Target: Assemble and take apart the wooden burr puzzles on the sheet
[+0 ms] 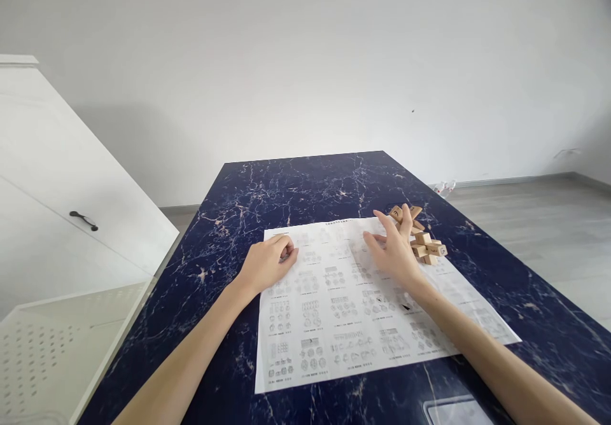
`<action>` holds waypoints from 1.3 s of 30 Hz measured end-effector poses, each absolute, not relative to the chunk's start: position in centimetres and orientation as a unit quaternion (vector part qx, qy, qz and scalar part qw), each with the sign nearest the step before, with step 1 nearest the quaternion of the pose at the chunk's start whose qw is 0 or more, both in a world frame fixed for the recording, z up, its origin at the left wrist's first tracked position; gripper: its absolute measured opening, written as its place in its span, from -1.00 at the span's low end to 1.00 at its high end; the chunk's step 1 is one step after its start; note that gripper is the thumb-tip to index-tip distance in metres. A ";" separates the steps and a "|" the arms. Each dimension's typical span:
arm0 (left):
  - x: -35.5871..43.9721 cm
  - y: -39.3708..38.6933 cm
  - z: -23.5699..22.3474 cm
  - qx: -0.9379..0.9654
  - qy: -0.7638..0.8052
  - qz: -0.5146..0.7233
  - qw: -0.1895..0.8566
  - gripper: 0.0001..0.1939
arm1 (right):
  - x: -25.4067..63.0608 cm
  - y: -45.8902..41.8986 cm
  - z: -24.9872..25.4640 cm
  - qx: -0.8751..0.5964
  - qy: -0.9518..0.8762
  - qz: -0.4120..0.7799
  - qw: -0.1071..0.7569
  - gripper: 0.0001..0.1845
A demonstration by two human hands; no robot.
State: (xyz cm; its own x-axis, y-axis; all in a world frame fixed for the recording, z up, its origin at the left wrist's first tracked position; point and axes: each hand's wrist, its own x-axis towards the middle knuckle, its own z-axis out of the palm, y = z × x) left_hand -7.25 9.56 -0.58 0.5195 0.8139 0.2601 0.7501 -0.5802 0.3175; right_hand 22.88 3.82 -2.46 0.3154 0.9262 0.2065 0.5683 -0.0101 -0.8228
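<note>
A large white sheet [341,313], printed with rows of small line diagrams and captions, lies flat on the dark blue table. My left hand [270,261] rests on its upper left part, fingers curled in and nothing visible in them. Over the upper right part is my right hand [394,247], its thumb and fingers spread. The right fingertips reach beside a wooden puzzle piece [396,213] with a dark mark; whether they touch it I cannot tell. Just right of that hand sits an interlocking wooden burr puzzle [428,249], partly on the sheet's edge. More wood behind the fingers is partly hidden.
The marble-patterned table [296,189] has its far edge near a pale wall. A white cabinet [86,177] with a black handle stands left, above a perforated white surface [33,355]. At the near right edge lies a shiny pale-rimmed object [456,410], partly cut off.
</note>
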 end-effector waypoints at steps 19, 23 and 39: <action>-7.2 9.5 -0.3 0.868 0.449 0.193 0.086 -0.78 | 23.7 4.5 -3.4 -0.666 -0.570 0.177 0.448 -0.27; -7.2 9.4 -0.3 0.869 0.448 0.191 0.089 -0.78 | 24.0 4.7 -3.1 -0.676 -0.562 0.188 0.439 -0.27; -7.1 9.5 -0.3 0.866 0.453 0.194 0.085 -0.78 | 23.5 4.7 -4.3 -0.666 -0.584 0.110 0.452 -0.34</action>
